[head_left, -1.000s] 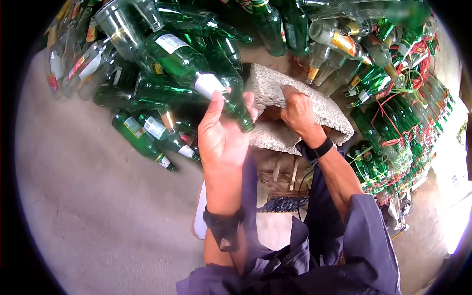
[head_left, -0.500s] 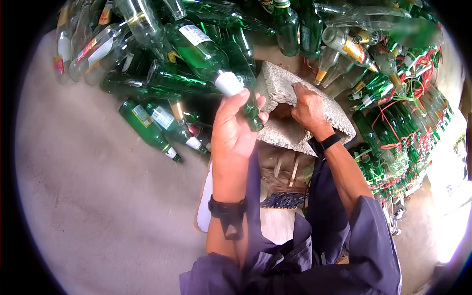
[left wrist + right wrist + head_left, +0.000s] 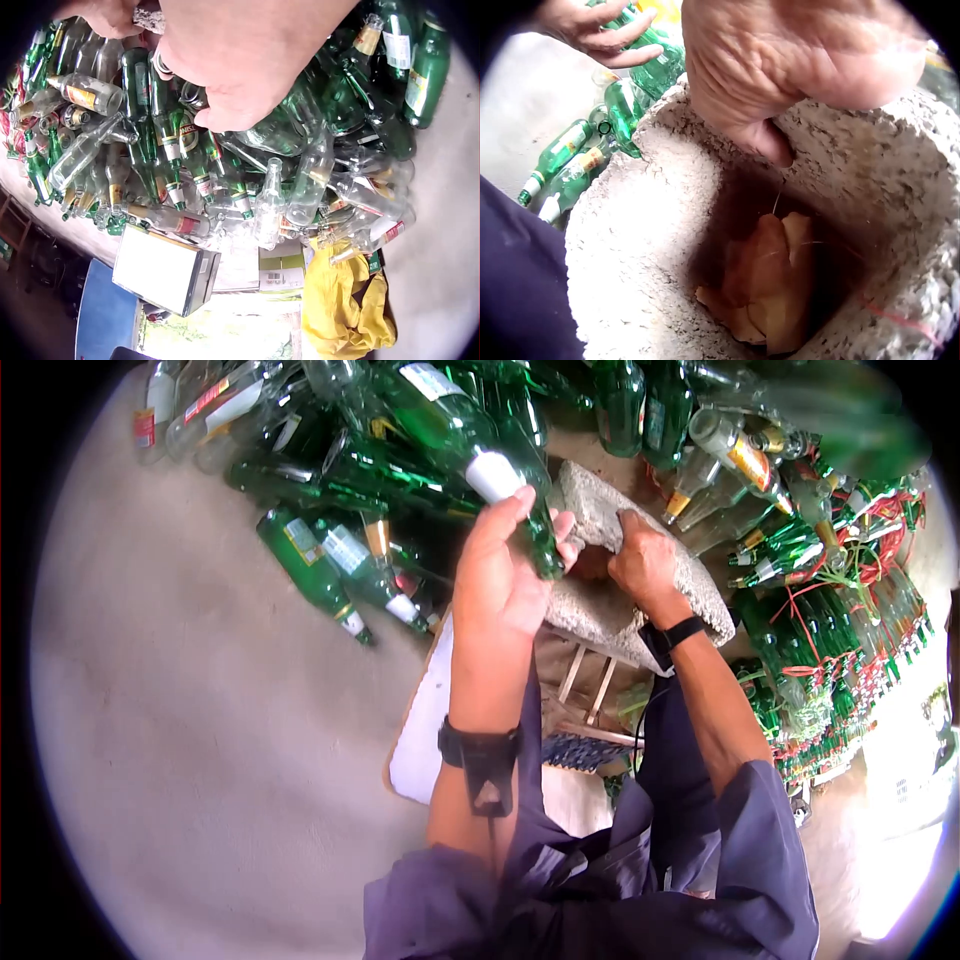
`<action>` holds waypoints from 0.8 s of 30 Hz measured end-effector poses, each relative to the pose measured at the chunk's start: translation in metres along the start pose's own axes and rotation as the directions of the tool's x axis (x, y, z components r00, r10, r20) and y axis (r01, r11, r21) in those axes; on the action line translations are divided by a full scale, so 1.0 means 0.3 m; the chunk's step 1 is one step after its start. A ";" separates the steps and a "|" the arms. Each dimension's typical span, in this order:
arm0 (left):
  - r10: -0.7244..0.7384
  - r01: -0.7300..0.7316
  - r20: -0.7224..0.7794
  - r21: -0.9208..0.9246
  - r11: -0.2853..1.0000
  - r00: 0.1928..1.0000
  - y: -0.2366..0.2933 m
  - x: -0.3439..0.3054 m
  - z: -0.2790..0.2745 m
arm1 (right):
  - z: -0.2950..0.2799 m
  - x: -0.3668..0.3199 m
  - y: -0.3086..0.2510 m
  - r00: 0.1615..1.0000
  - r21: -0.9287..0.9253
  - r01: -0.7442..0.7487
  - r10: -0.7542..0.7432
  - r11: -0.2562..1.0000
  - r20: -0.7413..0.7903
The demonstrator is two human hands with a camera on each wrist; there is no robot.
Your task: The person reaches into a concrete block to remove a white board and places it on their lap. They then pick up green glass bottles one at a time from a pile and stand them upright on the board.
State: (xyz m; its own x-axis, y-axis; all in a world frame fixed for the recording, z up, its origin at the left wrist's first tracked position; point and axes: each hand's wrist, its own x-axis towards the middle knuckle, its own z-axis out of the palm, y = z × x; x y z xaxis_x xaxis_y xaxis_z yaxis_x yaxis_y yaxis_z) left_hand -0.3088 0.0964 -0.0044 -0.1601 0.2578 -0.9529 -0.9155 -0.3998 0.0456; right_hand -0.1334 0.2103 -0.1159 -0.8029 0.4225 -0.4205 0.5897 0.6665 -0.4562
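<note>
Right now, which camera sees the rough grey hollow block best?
The right wrist view, looking close into the block. The head view shows it smaller, partly covered by the right hand; the left wrist view shows only a sliver.

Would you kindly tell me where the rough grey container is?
In the head view, the rough grey container is right of centre, the right hand gripping its rim.

Green bottles (image 3: 440, 415): glossy glass; block (image 3: 637, 247): rough, matt, stony.
</note>
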 end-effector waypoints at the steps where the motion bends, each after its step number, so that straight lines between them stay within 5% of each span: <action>1: 0.001 -0.001 -0.029 0.004 1.000 1.000 -0.010 0.000 -0.006 | 0.001 -0.001 0.001 1.000 -0.010 -0.010 0.010 1.000 0.016; 10: 0.053 -0.050 -0.015 0.145 0.988 0.998 -0.017 0.009 -0.042 | -0.006 -0.003 0.008 0.997 0.008 -0.046 0.045 0.999 0.063; 12: 0.101 -0.089 -0.056 0.185 0.979 0.993 -0.032 0.011 -0.038 | 0.015 -0.009 0.023 0.998 0.069 0.024 -0.019 0.997 -0.066; 16: 0.135 -0.114 -0.087 0.208 0.971 0.987 -0.043 -0.007 0.009 | 0.013 -0.014 0.026 0.995 0.075 0.055 -0.049 0.996 -0.087; 24: 0.088 -0.081 -0.014 0.265 0.961 0.996 -0.048 -0.005 -0.037 | 0.003 -0.014 0.013 1.000 0.003 0.015 -0.015 1.000 0.004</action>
State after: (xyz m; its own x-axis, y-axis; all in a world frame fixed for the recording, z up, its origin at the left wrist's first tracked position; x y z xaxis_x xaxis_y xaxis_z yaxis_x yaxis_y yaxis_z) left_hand -0.2912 0.0922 -0.0071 -0.2349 0.2094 -0.9492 -0.9644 -0.1722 0.2007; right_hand -0.1276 0.2105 -0.1167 -0.8114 0.4096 -0.4168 0.5775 0.6713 -0.4646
